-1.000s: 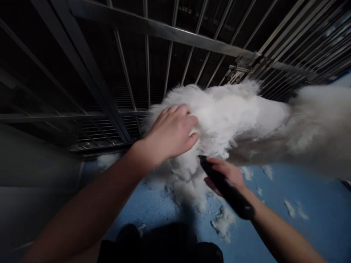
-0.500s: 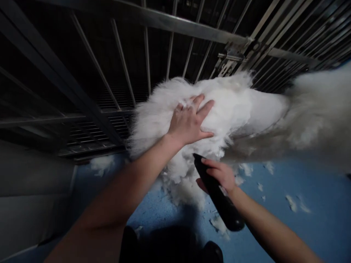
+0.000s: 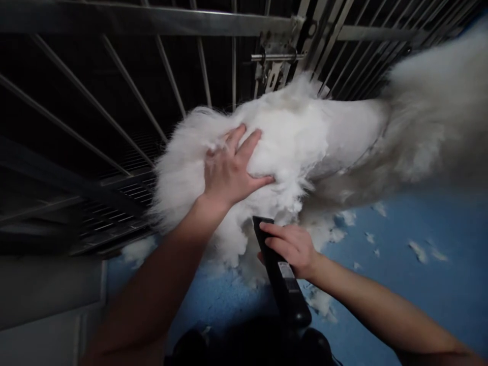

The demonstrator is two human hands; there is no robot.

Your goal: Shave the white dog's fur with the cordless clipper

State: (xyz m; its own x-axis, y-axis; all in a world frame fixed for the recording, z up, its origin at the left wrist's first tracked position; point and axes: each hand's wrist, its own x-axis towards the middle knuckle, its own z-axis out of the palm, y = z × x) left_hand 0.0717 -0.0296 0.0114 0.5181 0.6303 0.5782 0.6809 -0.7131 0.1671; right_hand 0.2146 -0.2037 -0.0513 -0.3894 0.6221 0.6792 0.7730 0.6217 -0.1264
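Observation:
A fluffy white dog (image 3: 293,127) stands in front of me, its middle clipped close and its rear and front still thick with fur. My left hand (image 3: 231,168) lies open on the fur of its rump, fingers spread. In my right hand (image 3: 293,246) is a black hair clipper (image 3: 280,274), gripped around its body with the blade end pointing up and away from me. The blade end is at the lower edge of the dog's fur; whether it touches skin cannot be seen. The dog's legs are mostly hidden.
A metal cage (image 3: 168,23) with upright bars runs behind the dog, with a bolt latch (image 3: 276,57) on its door. Tufts of cut fur (image 3: 417,251) lie scattered on the blue floor (image 3: 430,295). A grey panel (image 3: 49,290) stands at lower left.
The view has shifted, so the dog and cage latch sit further left. My left hand stays on the rump. The clipper has turned more upright, showing its label.

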